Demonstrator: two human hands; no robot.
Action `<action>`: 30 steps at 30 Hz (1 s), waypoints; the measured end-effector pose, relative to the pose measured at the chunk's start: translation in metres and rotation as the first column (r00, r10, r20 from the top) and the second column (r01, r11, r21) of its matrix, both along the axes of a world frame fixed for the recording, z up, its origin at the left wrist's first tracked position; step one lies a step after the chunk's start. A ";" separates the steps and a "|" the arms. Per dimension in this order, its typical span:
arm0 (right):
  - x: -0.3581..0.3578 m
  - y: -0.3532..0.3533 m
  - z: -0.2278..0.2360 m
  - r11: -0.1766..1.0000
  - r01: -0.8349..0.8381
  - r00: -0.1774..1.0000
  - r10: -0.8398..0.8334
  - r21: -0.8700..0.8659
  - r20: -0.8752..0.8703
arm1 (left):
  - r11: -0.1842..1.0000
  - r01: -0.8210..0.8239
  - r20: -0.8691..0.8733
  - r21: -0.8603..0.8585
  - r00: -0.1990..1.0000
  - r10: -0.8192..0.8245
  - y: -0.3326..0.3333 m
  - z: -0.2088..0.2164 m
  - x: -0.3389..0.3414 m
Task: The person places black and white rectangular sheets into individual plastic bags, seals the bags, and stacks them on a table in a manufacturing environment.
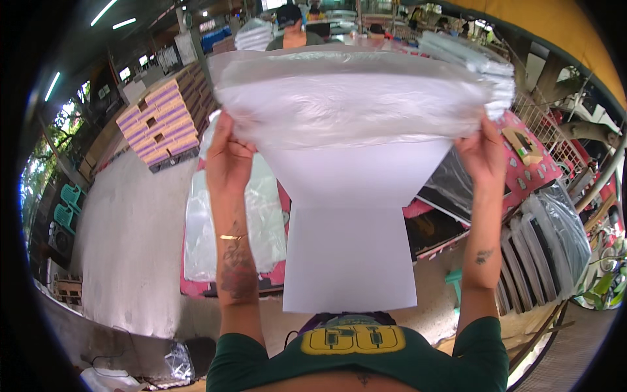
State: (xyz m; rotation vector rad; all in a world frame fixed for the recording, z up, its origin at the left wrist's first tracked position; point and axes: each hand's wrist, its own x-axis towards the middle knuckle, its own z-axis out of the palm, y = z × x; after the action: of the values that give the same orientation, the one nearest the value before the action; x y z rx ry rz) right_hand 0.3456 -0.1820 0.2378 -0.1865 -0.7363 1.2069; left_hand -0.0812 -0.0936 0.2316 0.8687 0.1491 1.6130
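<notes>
In front of me, a clear plastic bag is stretched wide between my hands, over the upper part of a large white sheet. My left hand is closed on the bag's left edge. At the opposite edge, my right hand grips the bag too, its fingers partly blurred. The sheet's lower part hangs out below the plastic, toward my body. Behind it stands a table with a red patterned cover. Flat clear plastic bags lie on its left side, and a dark flat panel lies on the right.
Plastic-wrapped panels lean upright at lower right. A small brown box sits on the table. Wrapped stacks stand farther back. At left are stacked cartons and green chairs. Another person is beyond the table.
</notes>
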 end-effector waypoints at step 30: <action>0.072 0.063 -0.232 0.648 0.713 0.687 -0.571 -0.267 0.449 | 0.999 -0.023 -0.927 0.025 0.374 0.032 0.102 -0.209 0.108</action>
State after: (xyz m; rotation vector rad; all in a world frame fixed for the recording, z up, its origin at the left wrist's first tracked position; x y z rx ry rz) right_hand 0.4175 -0.1194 0.0057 -0.9698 -0.5913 0.6031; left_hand 0.0272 0.0080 0.0226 1.7350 0.9777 0.9342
